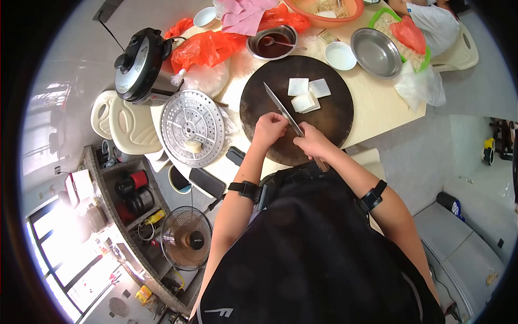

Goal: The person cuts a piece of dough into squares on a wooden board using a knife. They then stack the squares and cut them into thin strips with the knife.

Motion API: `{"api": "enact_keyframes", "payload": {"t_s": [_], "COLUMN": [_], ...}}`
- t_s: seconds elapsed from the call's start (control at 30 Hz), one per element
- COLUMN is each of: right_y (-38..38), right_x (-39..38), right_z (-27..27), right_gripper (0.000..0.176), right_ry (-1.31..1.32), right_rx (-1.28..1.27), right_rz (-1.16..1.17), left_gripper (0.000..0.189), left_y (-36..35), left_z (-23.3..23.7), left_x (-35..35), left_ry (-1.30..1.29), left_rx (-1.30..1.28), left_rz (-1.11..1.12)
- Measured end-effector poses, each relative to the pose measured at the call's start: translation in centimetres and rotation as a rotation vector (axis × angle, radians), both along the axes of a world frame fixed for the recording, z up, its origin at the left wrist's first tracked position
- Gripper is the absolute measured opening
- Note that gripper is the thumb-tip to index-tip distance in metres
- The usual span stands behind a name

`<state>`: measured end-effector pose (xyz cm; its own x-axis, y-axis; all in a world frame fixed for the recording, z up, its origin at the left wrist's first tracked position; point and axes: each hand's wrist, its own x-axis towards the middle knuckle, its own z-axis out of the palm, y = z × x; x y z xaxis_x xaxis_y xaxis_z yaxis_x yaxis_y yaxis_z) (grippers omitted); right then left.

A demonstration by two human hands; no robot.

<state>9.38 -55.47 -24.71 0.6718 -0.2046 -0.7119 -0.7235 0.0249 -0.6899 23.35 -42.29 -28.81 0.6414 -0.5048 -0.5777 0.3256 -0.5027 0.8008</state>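
Directly below the head camera, a person in a black top is leaning over a round dark chopping board (334,121), with both bare hands resting on it. The right hand (313,143) is gripping a knife (280,105), fingers wrapped tight round the handle, whose wooden end is poking out toward the body. The blade's long axis is running diagonally, away from that hand and toward the person's left. The left hand (270,129) is resting on the board just beside the blade, on its left, curled into a fist with knuckles up; whether anything is lying under it cannot be told.

A small cluster of white squares (305,101) is lying on the far half of the board, ahead of both hands and apart from them. They are sitting roughly as far from one hand as from the other, on the right of the blade, so the blade is lying between them and the left hand.

The board is sitting on a pale table (377,110) crowded with kitchen things. A perforated steamer plate (192,127) is lying to the left, a pressure cooker (143,67) beyond it. Orange plastic bags (208,46), a metal bowl of dark liquid (272,43), a small white bowl (340,55) and a steel basin (376,52) are lining the far side. Another person's white sleeve (431,24) is showing at the far right corner. A floor fan (187,237) is standing below left.
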Motion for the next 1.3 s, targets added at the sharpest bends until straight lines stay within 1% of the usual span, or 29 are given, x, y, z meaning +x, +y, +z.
{"api": "enact_keyframes", "payload": {"t_s": [0.13,0.27,0.4,0.43,0.57,0.63,0.73,0.93,1.03,1.07,1.13,1.17,1.23,1.3], "right_y": [-0.1,-0.3,-0.2,-0.1,0.1,0.0,0.3,1.0,1.5,1.8,1.8,2.0,1.7,1.6], "right_x": [0.3,0.3,-0.5,-0.7,-1.2,-1.3,-2.2,-4.1,-5.0,-5.3,-5.7,-6.1,-6.4,-6.8], "right_z": [0.4,0.5,1.7,2.2,4.4,5.4,6.5,6.6,6.6,6.5,6.5,6.8,7.7,7.5], "right_gripper": [0.053,0.054,0.053,0.053,0.054,0.051,0.045,0.037,0.038,0.038,0.039,0.039,0.038,0.038], "right_ry": [-0.002,-0.024,-0.024,-0.034,-0.027,0.016,0.008,-0.086,-0.124,-0.141,-0.139,-0.201,-0.154,-0.15], "right_rx": [-0.019,-0.022,-0.012,0.004,-0.084,-0.099,-0.131,-0.242,-0.244,-0.243,-0.265,-0.294,-0.26,-0.249], "right_rz": [0.017,0.025,0.017,0.003,0.019,0.061,0.072,0.062,0.054,0.05,0.072,0.065,0.077,0.086], "left_gripper": [0.019,0.023,0.023,0.021,0.023,0.021,0.018,0.016,0.013,0.011,0.01,0.011,0.012,0.013], "left_y": [-0.2,-0.7,-0.4,-0.5,-0.2,0.0,0.1,0.0,1.2,1.3,1.4,1.4,1.2,1.1], "left_z": [0.3,1.0,1.1,1.3,-0.5,-1.2,-1.7,-2.9,-3.8,-3.6,-4.4,-4.7,-4.1,-3.8], "left_x": [0.4,1.1,1.5,1.3,0.8,0.6,0.2,0.2,0.2,0.1,0.4,0.6,0.0,0.1], "left_ry": [0.048,0.094,0.124,0.121,0.089,0.036,0.01,-0.049,-0.118,-0.178,-0.227,-0.252,-0.253,-0.244], "left_rx": [0.017,0.066,-0.011,0.016,-0.098,-0.159,-0.223,-0.265,-0.238,-0.229,-0.257,-0.272,-0.3,-0.286], "left_rz": [0.028,0.006,-0.034,-0.028,0.002,-0.013,0.002,0.003,-0.017,-0.03,-0.077,-0.1,-0.063,-0.079]}}
